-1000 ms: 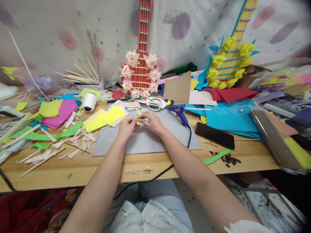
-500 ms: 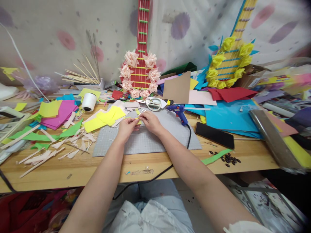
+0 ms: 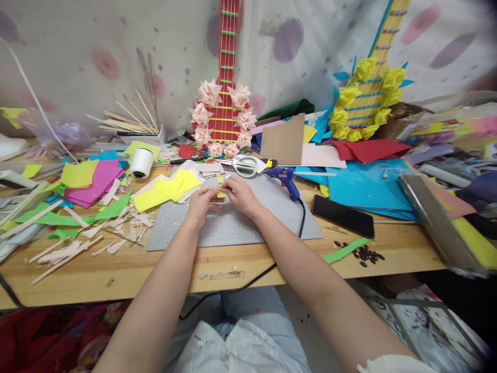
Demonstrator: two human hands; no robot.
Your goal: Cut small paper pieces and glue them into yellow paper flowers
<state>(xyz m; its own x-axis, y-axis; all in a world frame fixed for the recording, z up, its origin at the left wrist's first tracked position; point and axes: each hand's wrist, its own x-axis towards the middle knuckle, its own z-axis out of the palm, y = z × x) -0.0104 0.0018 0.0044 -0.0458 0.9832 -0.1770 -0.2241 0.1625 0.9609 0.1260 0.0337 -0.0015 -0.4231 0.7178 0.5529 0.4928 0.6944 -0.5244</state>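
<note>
Between the two hands, in the head view, sits a small yellow paper piece [image 3: 221, 194], just above the grey cutting mat [image 3: 233, 225]. The left hand [image 3: 201, 203] pinches it from its own side with thumb and first fingers pressed together, and the right hand [image 3: 241, 195] pinches the other end in the same way, so both hands are closed on the same piece. The fingertips almost touch each other. The piece is too small and too covered by fingers to tell its exact shape.

Beyond the right hand lie white-handled scissors [image 3: 244, 166], and just to the right of them a blue glue gun [image 3: 286, 178] whose black cord runs back along the right forearm and over the table edge. Beyond the left hand, a little to its left, lies a loose stack of yellow paper squares [image 3: 171, 189]. Farther to the right of the right hand lies a black phone [image 3: 343, 216]. Behind everything a red paper guitar [image 3: 224, 111] with pale pink flowers leans on the wall.

I judge the step in hand to be folding or rolling the yellow piece into a small form, and it looks about midway. The next move would call for a firm, even pinch from both sides, so that the thin paper keeps its crease and does not slip or tear.
</note>
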